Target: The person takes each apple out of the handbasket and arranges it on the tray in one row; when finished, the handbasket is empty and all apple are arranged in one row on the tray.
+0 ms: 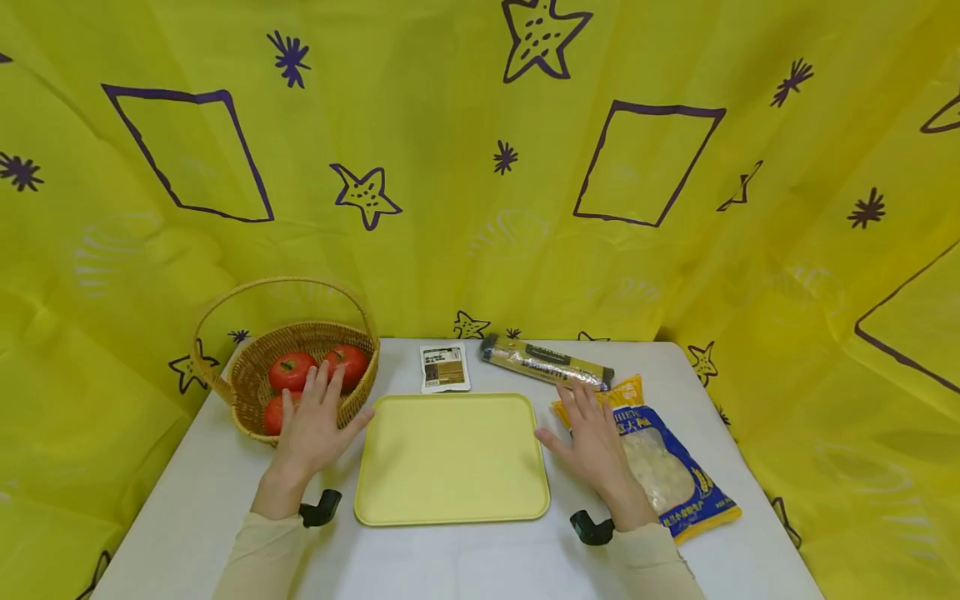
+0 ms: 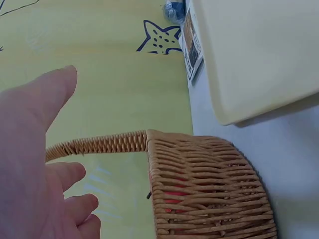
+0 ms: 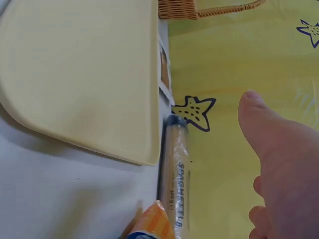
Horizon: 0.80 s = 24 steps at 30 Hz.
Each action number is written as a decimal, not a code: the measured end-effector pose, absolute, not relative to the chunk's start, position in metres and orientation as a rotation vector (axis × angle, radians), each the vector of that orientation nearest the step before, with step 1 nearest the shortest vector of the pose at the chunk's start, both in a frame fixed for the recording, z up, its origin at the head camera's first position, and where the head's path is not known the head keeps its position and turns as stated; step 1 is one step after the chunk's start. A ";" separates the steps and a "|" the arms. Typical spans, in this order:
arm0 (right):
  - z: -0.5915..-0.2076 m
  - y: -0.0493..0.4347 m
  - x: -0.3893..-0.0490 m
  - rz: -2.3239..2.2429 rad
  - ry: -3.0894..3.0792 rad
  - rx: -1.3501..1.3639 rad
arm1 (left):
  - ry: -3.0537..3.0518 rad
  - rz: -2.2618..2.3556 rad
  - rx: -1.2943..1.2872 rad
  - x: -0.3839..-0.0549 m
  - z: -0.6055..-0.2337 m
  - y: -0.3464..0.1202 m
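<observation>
My left hand hovers with spread fingers beside the wicker basket, overlapping its right side in the head view. Inside the basket lie three red apples, one partly hidden behind that hand. Between the two hands lies a pale yellow tray with nothing on it. To the tray's right, my right hand is held with fingers extended, over the left part of a blue and orange pasta bag. Neither hand holds anything. The left wrist view shows the basket's woven side below the left thumb.
Behind the tray lies a small white and brown packet. A spaghetti pack lies at the back right, its near end close to the pasta bag. A yellow patterned cloth hangs behind the white table.
</observation>
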State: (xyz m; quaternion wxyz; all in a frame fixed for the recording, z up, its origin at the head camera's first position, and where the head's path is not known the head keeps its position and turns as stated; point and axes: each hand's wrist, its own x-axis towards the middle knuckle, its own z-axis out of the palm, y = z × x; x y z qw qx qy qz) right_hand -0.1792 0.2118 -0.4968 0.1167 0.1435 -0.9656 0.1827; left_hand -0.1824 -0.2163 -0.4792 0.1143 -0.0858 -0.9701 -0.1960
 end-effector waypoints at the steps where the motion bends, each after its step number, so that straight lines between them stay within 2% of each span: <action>1: -0.498 0.212 -0.178 0.547 -2.823 0.424 | -2.841 -0.582 -0.245 -0.183 -0.479 -0.218; 15: -0.509 0.209 -0.165 0.776 -2.825 0.466 | -2.822 -0.885 -0.224 -0.192 -0.467 -0.235; 24: -0.514 0.208 -0.155 0.883 -2.814 0.505 | -2.807 -1.044 -0.158 -0.209 -0.460 -0.243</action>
